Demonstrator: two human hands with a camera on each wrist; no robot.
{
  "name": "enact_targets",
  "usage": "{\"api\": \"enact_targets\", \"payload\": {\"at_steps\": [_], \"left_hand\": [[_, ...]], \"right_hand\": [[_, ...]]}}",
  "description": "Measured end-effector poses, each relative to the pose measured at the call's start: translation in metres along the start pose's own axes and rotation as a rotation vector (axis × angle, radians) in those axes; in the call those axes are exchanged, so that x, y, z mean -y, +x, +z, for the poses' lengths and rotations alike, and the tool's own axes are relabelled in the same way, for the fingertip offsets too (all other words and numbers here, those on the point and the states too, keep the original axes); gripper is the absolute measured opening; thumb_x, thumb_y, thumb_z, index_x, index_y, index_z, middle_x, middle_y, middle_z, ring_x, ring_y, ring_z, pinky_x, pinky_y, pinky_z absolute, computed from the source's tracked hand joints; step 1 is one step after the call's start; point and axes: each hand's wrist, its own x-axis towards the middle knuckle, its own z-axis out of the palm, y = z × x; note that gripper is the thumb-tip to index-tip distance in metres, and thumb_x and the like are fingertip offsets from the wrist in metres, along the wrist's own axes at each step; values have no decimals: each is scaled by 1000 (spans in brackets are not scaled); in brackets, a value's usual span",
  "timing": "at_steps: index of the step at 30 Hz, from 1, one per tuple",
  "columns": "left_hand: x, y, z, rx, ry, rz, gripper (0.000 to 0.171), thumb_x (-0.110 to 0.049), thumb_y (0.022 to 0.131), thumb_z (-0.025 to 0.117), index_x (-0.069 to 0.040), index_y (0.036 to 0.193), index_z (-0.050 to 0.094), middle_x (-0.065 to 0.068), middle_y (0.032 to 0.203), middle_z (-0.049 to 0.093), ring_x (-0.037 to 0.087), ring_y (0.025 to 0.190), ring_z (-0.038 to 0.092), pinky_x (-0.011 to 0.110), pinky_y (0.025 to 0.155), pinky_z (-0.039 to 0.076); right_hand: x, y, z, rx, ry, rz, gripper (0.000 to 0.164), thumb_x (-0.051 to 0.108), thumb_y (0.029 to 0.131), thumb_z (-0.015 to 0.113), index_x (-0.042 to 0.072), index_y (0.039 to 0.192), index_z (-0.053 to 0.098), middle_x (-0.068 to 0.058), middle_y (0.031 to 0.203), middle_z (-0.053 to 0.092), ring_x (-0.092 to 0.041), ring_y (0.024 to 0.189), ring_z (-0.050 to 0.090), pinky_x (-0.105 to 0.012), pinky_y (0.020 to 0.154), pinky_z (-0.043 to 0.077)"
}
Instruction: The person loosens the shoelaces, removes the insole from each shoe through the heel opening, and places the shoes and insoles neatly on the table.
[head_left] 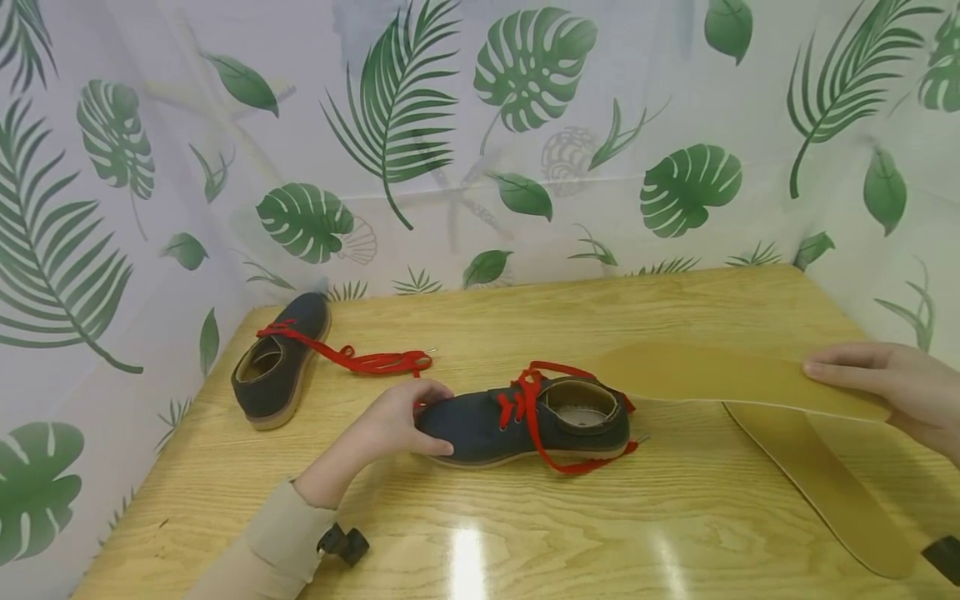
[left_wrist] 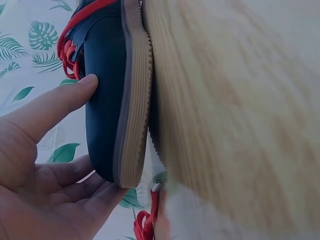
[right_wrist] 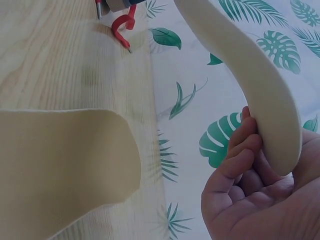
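A navy shoe (head_left: pixel 472 425) with red laces lies sideways across the middle of the table, its opening toward the right. My left hand (head_left: pixel 401 425) grips its toe, thumb on the near side and fingers around the far side. The left wrist view shows the thumb on the dark upper (left_wrist: pixel 105 100), above the ribbed tan sole (left_wrist: pixel 136 100). At the right, my right hand (head_left: pixel 892 387) pinches one end of a tan insole (head_left: pixel 720 375), holding it above the table. The insole's other end overlaps the shoe's heel in the head view.
A second insole (head_left: pixel 832 492) lies flat on the wooden table (head_left: pixel 360 533) at the right. The other navy shoe (head_left: pixel 281 362) stands at the back left, its red laces (head_left: pixel 375 362) trailing rightward. A leaf-patterned cloth (head_left: pixel 450 150) hangs behind the table and along its sides.
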Motion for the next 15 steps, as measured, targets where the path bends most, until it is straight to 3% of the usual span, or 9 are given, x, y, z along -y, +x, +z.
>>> {"api": "enact_targets", "payload": {"at_steps": [4, 10, 15], "left_hand": [[-1, 1, -1, 3, 11, 12, 62, -13, 80, 94, -3, 135, 67, 13, 132, 70, 33, 127, 64, 51, 110, 54], [-4, 4, -5, 9, 44, 17, 55, -13, 84, 91, -3, 133, 68, 14, 131, 71, 34, 127, 65, 51, 112, 53], [-9, 6, -9, 4, 55, 26, 53, -14, 87, 89, -2, 133, 68, 15, 132, 71, 35, 128, 65, 53, 114, 52]], "right_hand": [[-7, 0, -7, 13, 52, 8, 39, 15, 112, 55, 39, 96, 81, 16, 95, 77, -12, 83, 78, -38, 73, 68], [-20, -1, -21, -10, -9, -8, 40, 18, 113, 53, 45, 98, 79, 21, 96, 76, -11, 84, 77, -36, 73, 68], [-25, -2, -29, 5, 11, -1, 39, 20, 114, 51, 44, 98, 78, 16, 95, 77, -15, 84, 78, -39, 73, 68]]}}
